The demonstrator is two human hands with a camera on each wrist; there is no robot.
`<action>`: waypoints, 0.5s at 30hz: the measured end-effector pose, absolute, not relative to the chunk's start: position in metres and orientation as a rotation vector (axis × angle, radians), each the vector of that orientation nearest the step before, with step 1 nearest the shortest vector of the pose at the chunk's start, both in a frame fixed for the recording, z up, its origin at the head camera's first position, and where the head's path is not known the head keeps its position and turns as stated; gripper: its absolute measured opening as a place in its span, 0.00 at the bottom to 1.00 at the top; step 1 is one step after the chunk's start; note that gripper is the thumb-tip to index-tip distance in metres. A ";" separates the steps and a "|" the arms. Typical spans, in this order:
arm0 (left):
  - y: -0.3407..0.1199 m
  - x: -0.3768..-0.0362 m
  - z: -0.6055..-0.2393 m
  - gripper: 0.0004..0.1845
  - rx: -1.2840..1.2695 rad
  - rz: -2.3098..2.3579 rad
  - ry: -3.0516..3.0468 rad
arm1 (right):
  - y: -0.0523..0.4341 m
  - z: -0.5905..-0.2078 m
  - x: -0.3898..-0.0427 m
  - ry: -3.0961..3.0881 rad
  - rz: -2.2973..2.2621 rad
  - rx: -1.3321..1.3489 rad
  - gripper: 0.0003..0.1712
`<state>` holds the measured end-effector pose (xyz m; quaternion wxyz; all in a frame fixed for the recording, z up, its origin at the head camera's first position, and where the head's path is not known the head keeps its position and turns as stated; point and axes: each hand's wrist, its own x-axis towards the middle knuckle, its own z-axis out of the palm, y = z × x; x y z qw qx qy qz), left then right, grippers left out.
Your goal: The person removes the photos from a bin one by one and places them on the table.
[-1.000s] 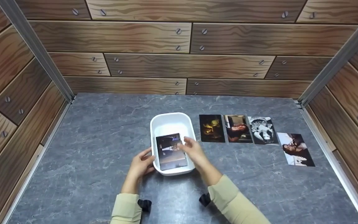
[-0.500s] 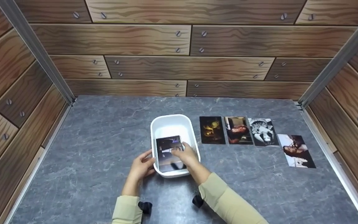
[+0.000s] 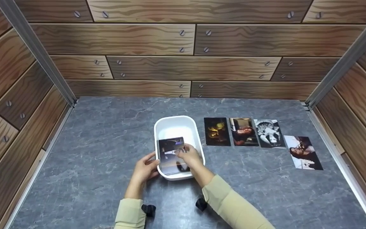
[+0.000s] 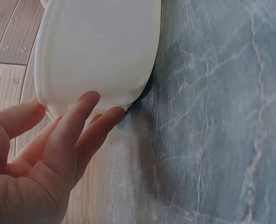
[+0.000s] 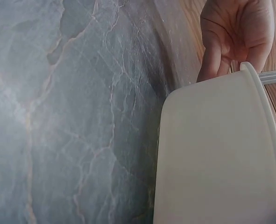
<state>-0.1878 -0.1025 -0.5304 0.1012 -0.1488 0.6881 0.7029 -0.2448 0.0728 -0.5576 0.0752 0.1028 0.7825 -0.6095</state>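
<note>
1. Glossy dark rectangular photo print is lying in near half of white rounded-rectangular plastic tub; tub is sitting on grey marbled tabletop.
2. Print's long axis is running approx. far–near, w/ far end leaning slightly L, roughly parallel to tub's long axis.
3. R hand is being the nearer one: it's sitting inside tub, over print's R side, so most of print is lying L of its fingers. Can't tell if it's pinching print or just touching; R wrist view isn't showing it.
4. L hand is grasping tub's near-L side, thumb at rim, fingers against outside; tub wall is standing btwn it & print.
5. Row of three rectangular photo prints is lying R of tub; fourth, angled print is lying farther R.
</note>
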 end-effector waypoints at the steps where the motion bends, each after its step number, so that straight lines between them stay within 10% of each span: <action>1: -0.103 -0.188 -0.530 0.27 -0.436 2.082 2.030 | 0.074 -0.563 -0.248 2.351 -1.856 0.302 0.35; 15: -0.102 -0.187 -0.532 0.26 -0.439 2.132 1.984 | 0.070 -0.532 -0.231 2.395 -1.908 0.400 0.32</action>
